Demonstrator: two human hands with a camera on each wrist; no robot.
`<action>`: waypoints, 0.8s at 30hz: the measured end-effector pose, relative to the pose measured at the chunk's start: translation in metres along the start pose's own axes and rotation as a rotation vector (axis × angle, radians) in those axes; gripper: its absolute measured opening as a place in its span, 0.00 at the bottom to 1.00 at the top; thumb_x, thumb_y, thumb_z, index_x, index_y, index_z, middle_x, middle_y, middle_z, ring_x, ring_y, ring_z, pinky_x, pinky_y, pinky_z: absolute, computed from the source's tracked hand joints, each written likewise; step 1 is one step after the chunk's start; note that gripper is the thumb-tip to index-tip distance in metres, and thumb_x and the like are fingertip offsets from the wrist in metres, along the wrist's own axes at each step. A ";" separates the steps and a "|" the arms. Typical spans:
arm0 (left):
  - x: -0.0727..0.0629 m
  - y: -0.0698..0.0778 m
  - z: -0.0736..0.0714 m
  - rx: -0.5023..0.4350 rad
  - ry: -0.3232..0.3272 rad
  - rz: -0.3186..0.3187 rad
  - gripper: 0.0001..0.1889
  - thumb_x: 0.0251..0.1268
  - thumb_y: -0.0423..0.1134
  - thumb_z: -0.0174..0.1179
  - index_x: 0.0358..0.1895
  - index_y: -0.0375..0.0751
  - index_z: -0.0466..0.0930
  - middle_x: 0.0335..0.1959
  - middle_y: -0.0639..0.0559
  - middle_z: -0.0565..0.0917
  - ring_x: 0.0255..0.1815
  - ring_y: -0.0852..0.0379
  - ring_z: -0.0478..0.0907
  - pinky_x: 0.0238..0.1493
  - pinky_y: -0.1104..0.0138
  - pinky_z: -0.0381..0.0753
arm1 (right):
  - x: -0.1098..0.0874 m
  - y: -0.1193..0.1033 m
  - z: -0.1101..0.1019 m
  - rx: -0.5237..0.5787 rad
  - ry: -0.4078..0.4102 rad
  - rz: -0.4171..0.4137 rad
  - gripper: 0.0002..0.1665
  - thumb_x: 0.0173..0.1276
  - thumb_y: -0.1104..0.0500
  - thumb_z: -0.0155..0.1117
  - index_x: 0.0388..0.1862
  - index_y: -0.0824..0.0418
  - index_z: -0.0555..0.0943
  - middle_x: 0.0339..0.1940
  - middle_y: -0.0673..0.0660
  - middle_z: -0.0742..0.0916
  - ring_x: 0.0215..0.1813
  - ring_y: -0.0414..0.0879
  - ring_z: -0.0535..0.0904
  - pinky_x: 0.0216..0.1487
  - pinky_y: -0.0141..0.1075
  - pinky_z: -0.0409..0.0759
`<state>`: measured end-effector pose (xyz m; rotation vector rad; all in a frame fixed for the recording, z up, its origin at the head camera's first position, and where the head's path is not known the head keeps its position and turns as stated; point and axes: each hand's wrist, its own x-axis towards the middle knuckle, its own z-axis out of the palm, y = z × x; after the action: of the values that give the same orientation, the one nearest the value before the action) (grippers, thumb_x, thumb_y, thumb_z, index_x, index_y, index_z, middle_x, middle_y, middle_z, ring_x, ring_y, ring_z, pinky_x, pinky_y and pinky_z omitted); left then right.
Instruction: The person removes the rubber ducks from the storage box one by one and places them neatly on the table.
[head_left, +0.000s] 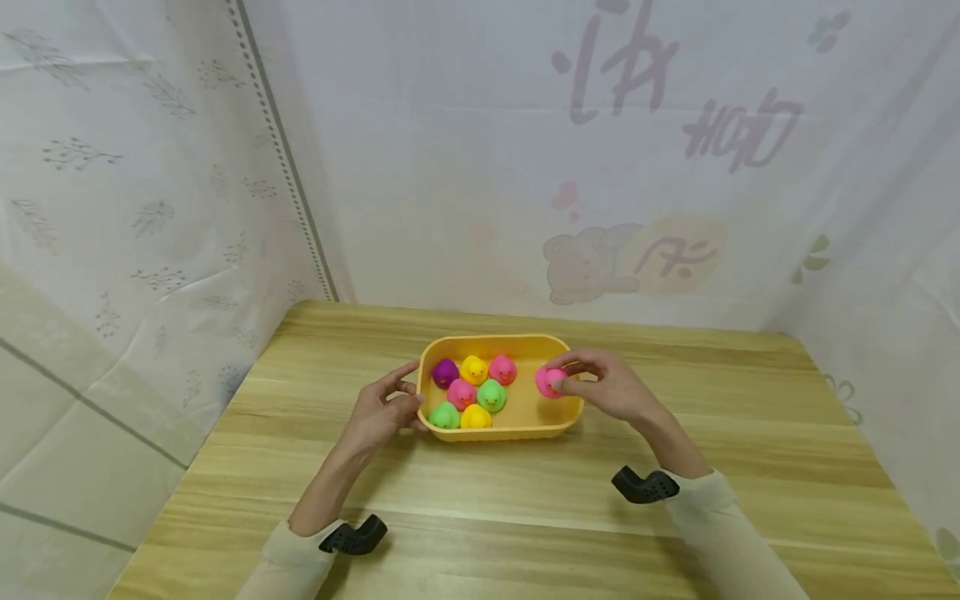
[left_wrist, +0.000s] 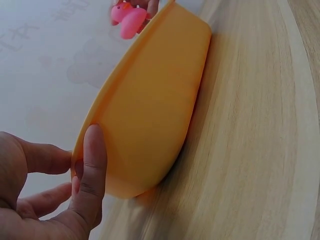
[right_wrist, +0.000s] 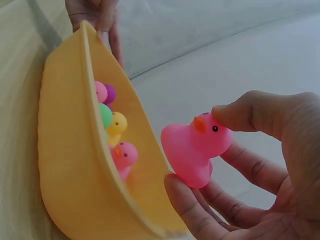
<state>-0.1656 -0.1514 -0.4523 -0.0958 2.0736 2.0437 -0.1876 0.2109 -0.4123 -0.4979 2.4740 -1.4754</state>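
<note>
A pink rubber duck [right_wrist: 192,145] is pinched between the thumb and fingertips of my right hand [head_left: 611,387], over the right end of a yellow plastic basket [head_left: 517,434]. My left hand [head_left: 377,410] grips the basket's left end; in the left wrist view its thumb lies on the outer wall [left_wrist: 145,110] near the rim. Inside, toward the left, sit several more ducks: a purple duck [head_left: 445,373], yellow ducks [head_left: 474,369], pink ducks [head_left: 502,369] and green ducks [head_left: 492,395].
The basket stands on a wood-grain table [head_left: 480,517], toward its back edge. Behind the table hangs a pale printed cloth [head_left: 450,167], with another patterned cloth [head_left: 112,208] on the left side. Each wrist carries a black strap mount [head_left: 645,485].
</note>
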 end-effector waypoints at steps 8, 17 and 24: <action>0.000 0.002 0.001 0.024 0.026 -0.005 0.34 0.68 0.24 0.58 0.77 0.39 0.65 0.45 0.43 0.70 0.30 0.56 0.82 0.33 0.66 0.93 | -0.008 0.005 -0.014 0.037 0.042 0.025 0.17 0.70 0.52 0.71 0.55 0.54 0.86 0.55 0.57 0.87 0.60 0.56 0.80 0.58 0.42 0.81; 0.001 0.002 0.001 0.023 0.034 -0.006 0.34 0.67 0.23 0.58 0.77 0.39 0.65 0.44 0.44 0.71 0.27 0.58 0.83 0.32 0.67 0.92 | -0.013 0.016 -0.029 0.021 0.086 0.029 0.17 0.70 0.50 0.71 0.55 0.52 0.87 0.58 0.55 0.87 0.59 0.53 0.80 0.62 0.44 0.78; 0.001 0.001 0.001 0.010 0.023 0.007 0.35 0.65 0.23 0.58 0.77 0.40 0.65 0.43 0.45 0.73 0.30 0.56 0.84 0.33 0.66 0.93 | -0.017 0.031 -0.040 0.006 0.112 0.045 0.17 0.70 0.49 0.71 0.55 0.50 0.87 0.59 0.52 0.87 0.59 0.54 0.81 0.61 0.45 0.79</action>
<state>-0.1665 -0.1504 -0.4517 -0.1104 2.1005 2.0451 -0.1917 0.2634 -0.4204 -0.3651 2.5466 -1.5327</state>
